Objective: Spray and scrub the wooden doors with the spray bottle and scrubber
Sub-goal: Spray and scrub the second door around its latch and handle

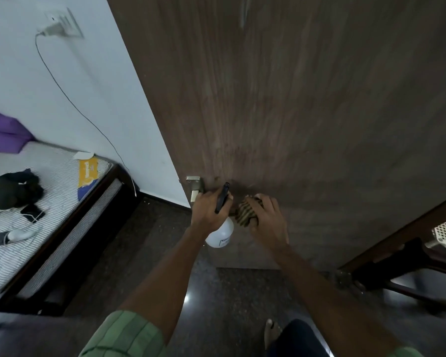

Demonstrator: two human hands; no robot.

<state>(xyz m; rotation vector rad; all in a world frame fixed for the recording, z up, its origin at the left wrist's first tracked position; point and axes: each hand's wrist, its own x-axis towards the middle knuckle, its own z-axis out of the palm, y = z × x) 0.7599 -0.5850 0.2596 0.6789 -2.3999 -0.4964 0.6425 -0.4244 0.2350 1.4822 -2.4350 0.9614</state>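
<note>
L fingers [228, 199] curled round the neck of the spray bottle [220, 234], gripping it just under the black trigger head, nozzle aimed up at the wooden door [307, 112]; white bottle body hangs below the left hand [209, 208], w/ a label partly visible. R fingers [271, 204] slightly spread and bent over the scrubber [246, 211], a striped dark/yellowish pad, pressing it flat to the door face; thumb of the right hand [267, 222] tucks under the pad's lower edge. Both hands sit side by side, nearly touching, low on the door near its left edge, just right of the metal latch plate [195, 188]. Both forearms bare, reaching fwd and up from the bottom of view, L arm coming out of a green sleeve [124, 336]. Wrists roughly straight, backs of hands toward camera. A bare foot [271, 331] shows on the dark floor [144, 240] below. Left of the door: white wall, charger plugged into a socket [59, 24] w/ cable trailing down to a bed [49, 202] carrying dark clothing, a phone and small gadgets. Far right, a dark chair frame [410, 264] beside the door edge.
</note>
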